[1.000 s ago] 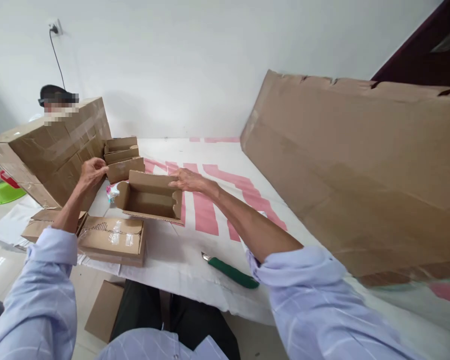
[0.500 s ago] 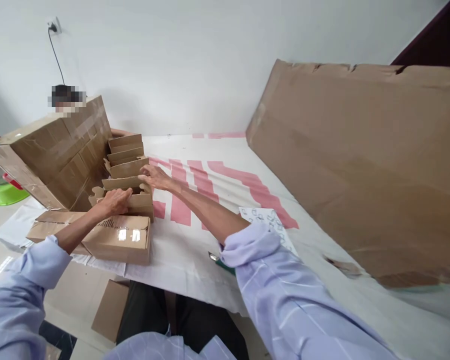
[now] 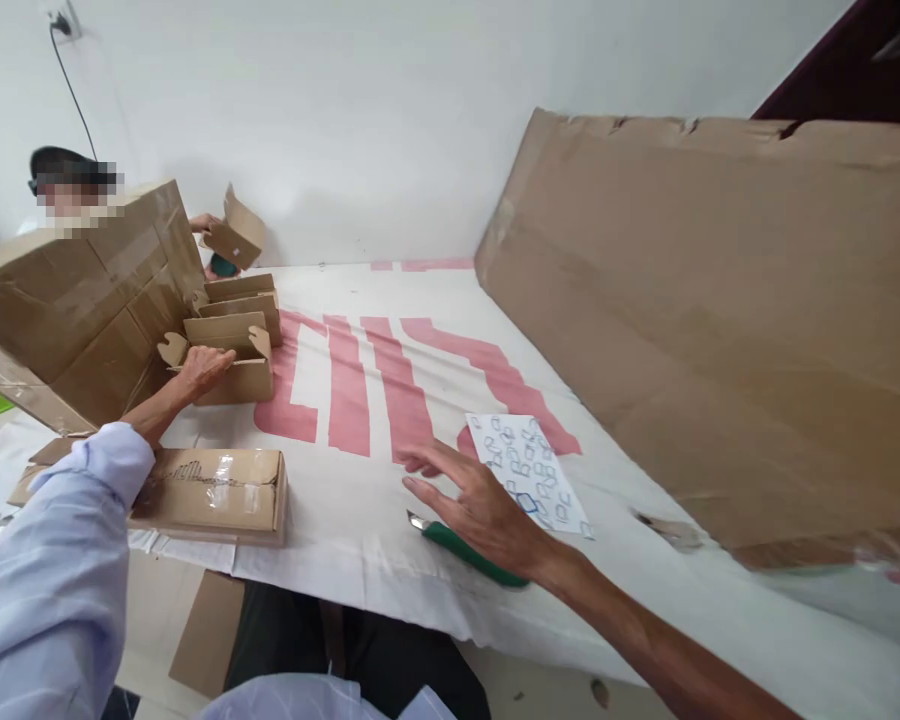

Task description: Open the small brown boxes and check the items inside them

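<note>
Fingers, left hand (image 3: pixel 205 374): bent over the front rim of the near box (image 3: pixel 241 382); thumb out of our sight, so we cannot tell how firmly they grip

Fingers, right hand (image 3: pixel 481 508): wide, thumb held away from the others; we see the hand over the knife (image 3: pixel 466 552), and whether the two touch we cannot judge

Near box: upright, open at the top, end flaps raised; on our left side of the cloth (image 3: pixel 345 510), just in front of the rear box (image 3: pixel 241 312), which is open too

Knife: green handle, blade bare and pointing to our left; lies near the front edge of the cloth

Sheet (image 3: pixel 529 468): white, marked with small blue outlines; just beyond our right hand, which overlaps one edge of it in our view

Sealed box (image 3: pixel 221 490): clear tape and dark marks on its top; nearer to us than the near box and apart from it

Carton (image 3: pixel 112 290): large, taped, at our far left

Panel (image 3: pixel 682 320): big brown cardboard, filling our right side

Red print (image 3: pixel 349 385): broad bars on the white cloth between near box and sheet

Co-worker: cap (image 3: pixel 60 165) above the carton; one hand (image 3: pixel 208 223) at a raised box (image 3: pixel 238 235) by the wall (image 3: pixel 345 130)
</note>
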A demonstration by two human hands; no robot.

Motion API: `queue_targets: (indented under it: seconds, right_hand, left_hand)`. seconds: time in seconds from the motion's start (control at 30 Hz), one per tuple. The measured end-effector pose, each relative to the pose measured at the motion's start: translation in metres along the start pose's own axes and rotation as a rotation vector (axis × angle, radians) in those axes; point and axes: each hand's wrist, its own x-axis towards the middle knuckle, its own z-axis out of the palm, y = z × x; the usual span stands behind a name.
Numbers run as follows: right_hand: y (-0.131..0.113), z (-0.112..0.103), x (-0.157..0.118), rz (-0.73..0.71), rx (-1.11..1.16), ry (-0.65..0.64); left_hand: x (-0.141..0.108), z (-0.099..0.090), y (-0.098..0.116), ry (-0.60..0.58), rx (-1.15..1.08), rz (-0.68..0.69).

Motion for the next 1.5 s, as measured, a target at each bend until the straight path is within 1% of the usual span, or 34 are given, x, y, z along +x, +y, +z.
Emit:
queue_targets:
  seconds: [0.07,0.13,0.23,0.33,0.4,0.43,0.47,0.5,0.53,0.57,0.63,0.67,0.7,0.73,0.77,0.83,0.93,1.0,1.07,1.17,1.23,1.3,1.37,1.43,1.5]
  right_hand:
    - [0.017,-0.001,-0.030,0.078,-0.043,0.041]
    - [0.037,0.001,-0.054,0.112,-0.102,0.087]
    - [0.066,0.008,-0.079,0.064,-0.236,0.137]
    - [0.090,0.015,-0.099,0.015,-0.387,0.124]
    - [0.101,0.018,-0.110,0.003,-0.464,0.098]
    - [0.106,0.020,-0.115,0.001,-0.492,0.087]
    - [0.110,0.022,-0.119,0.002,-0.514,0.078]
    - [0.113,0.024,-0.123,0.007,-0.530,0.069]
    - [0.117,0.026,-0.127,0.012,-0.543,0.059]
    - [0.119,0.027,-0.129,0.017,-0.553,0.048]
    - [0.124,0.031,-0.133,0.024,-0.571,0.022]
    - [0.126,0.032,-0.134,0.027,-0.582,0.009]
    - [0.127,0.034,-0.134,0.030,-0.593,0.001]
    - [0.128,0.035,-0.134,0.033,-0.605,-0.002]
    - [0.128,0.035,-0.134,0.036,-0.614,-0.002]
    - [0.127,0.037,-0.132,0.039,-0.620,0.000]
    - [0.117,0.039,-0.128,0.050,-0.599,0.011]
    - [0.104,0.036,-0.123,0.068,-0.558,0.048]
    - [0.087,0.027,-0.116,0.083,-0.485,0.121]
    - [0.055,0.005,-0.100,0.085,-0.362,0.226]
    - [0.030,-0.012,-0.090,0.085,-0.306,0.238]
    - [0.004,-0.022,-0.080,0.066,-0.260,0.197]
    - [-0.021,-0.024,-0.069,0.018,-0.213,0.115]
    - [-0.044,-0.017,-0.057,-0.043,-0.182,0.013]
    - [-0.063,-0.005,-0.045,-0.094,-0.171,-0.086]
  left_hand:
    - [0.013,-0.002,-0.004,0.034,-0.029,-0.039]
    - [0.023,-0.006,-0.001,0.074,-0.065,-0.080]
    - [0.031,-0.019,0.010,0.120,-0.130,-0.095]
    - [0.028,-0.044,0.014,0.156,-0.172,-0.064]
    - [0.010,-0.066,0.005,0.194,-0.194,-0.024]
    - [-0.005,-0.076,-0.002,0.209,-0.215,0.014]
    - [-0.025,-0.084,-0.009,0.201,-0.264,0.086]
    - [-0.048,-0.091,-0.017,0.148,-0.308,0.151]
    - [-0.075,-0.094,-0.023,0.041,-0.339,0.191]
    - [-0.103,-0.093,-0.027,-0.100,-0.353,0.196]
    - [-0.157,-0.082,-0.031,-0.349,-0.341,0.158]
    - [-0.179,-0.073,-0.030,-0.424,-0.312,0.128]
    - [-0.197,-0.063,-0.028,-0.461,-0.274,0.106]
    - [-0.211,-0.053,-0.026,-0.457,-0.236,0.094]
    - [-0.220,-0.044,-0.022,-0.427,-0.200,0.091]
    - [-0.229,-0.031,-0.014,-0.327,-0.155,0.110]
    - [-0.233,-0.021,0.006,-0.197,-0.213,0.155]
    - [-0.238,-0.012,0.025,-0.138,-0.348,0.182]
    - [-0.246,0.003,0.047,-0.075,-0.538,0.217]
    - [-0.258,0.035,0.074,0.041,-0.831,0.246]
    - [-0.263,0.057,0.083,0.082,-0.998,0.228]
    - [-0.265,0.075,0.088,0.081,-1.133,0.205]
    - [-0.264,0.086,0.091,0.082,-1.233,0.180]
    - [-0.262,0.092,0.096,0.110,-1.288,0.157]
    - [-0.263,0.092,0.104,0.152,-1.302,0.160]
